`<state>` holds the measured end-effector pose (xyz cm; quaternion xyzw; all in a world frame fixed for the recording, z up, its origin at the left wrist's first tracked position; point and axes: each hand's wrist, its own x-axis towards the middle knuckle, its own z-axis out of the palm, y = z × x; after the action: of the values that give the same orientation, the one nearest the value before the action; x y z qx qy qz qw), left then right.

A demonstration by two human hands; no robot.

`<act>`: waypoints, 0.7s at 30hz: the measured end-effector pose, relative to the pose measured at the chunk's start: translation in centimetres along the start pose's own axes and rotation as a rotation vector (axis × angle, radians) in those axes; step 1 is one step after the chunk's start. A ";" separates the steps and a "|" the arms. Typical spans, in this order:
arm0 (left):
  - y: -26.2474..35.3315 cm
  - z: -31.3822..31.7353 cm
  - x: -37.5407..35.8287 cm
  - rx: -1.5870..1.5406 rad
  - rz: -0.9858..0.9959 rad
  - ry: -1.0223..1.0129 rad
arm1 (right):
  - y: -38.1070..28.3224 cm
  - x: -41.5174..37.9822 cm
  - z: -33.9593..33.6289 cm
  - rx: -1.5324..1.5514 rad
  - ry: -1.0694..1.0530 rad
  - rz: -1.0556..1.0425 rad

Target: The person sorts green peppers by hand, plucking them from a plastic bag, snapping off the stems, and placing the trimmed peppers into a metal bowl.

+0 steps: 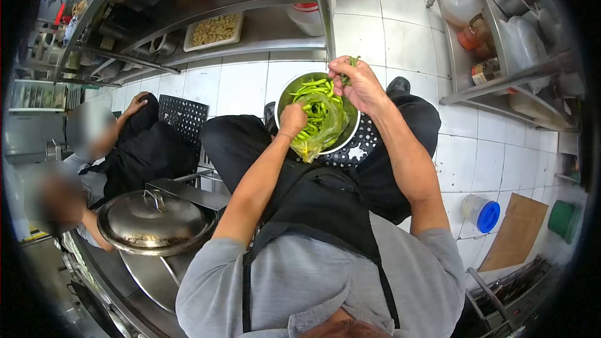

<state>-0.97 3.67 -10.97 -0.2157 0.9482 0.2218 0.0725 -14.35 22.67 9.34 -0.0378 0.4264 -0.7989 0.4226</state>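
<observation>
Peppers [312, 91] in a bowl [354, 128], seemingly mid-sorting.
At its two o'clock, the right hand [361, 87] pinches slim green pieces [348, 72]; at nine, the left hand [292, 119] curls among peppers, grip hidden from me. Next likely calls for easing that pinch.

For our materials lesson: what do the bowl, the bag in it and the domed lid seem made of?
Bowl: metal, probably steel, judging by its smooth, silvery rim.
Bag: likely thin plastic, since it shines and shows green peppers through.
Lid: metal, fairly shiny, with bright reflections.
</observation>
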 end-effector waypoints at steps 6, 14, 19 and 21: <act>-0.4 3.7 1.5 0.299 0.208 -0.174 | -0.2 0.3 -0.8 0.028 0.017 -0.011; 0.4 -3.5 0.3 0.217 0.146 -0.118 | -0.3 0.0 -0.9 0.020 -0.003 -0.021; 2.0 -10.3 -1.8 -0.287 0.119 -0.165 | 0.6 0.0 -0.2 -0.033 0.018 0.014; 3.9 -13.6 -4.1 -0.796 -0.076 -0.271 | 1.3 0.1 -0.3 -0.071 0.006 0.017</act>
<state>0.44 2.25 3.59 -0.2304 0.7617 0.5945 0.1155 -13.76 22.43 8.17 -0.0466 0.4559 -0.7798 0.4266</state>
